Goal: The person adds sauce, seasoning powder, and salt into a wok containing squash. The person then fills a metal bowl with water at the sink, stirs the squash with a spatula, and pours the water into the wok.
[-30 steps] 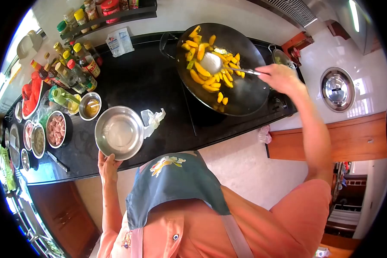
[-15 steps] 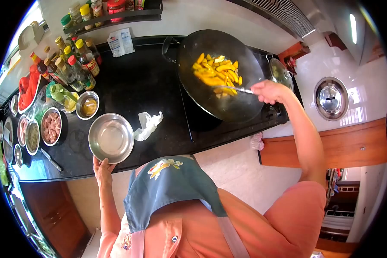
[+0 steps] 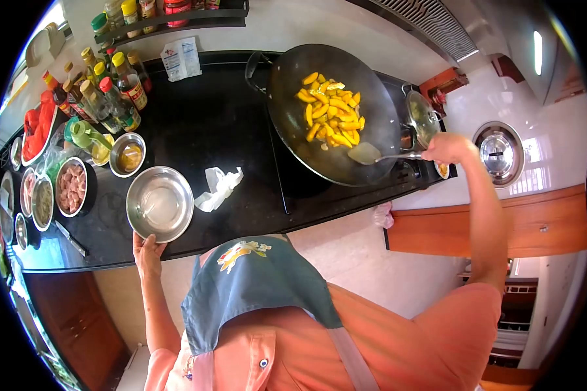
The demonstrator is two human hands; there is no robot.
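My right hand [image 3: 451, 148] is closed around the handle of a metal wok spatula [image 3: 365, 154]. Its blade rests low in a large dark wok [image 3: 293, 140], beside a heap of yellow-orange cut pieces [image 3: 336, 111], perhaps pumpkin. The blade carries no pieces that I can see. At the counter's front edge, my left hand [image 3: 149, 254] grips the near rim of a shallow steel bowl [image 3: 160, 203], thumb on the rim and fingers partly hidden beneath. The bowl has no food in it and seems to stand on the black counter.
A crumpled white plastic bag [image 3: 219, 189] lies right of the bowl. Leftward are a bowl of yellowish liquid [image 3: 128, 155], a bowl of raw meat [image 3: 72, 187], a knife [image 3: 72, 239] and several sauce bottles [image 3: 114, 98]. A lidded pot [image 3: 422, 117] stands behind the wok's right side.
My right hand has drawn the spatula right and toward me, out of the yellow pieces, which now sit more heaped. My left hand still holds the bowl; the whole view has shifted slightly.
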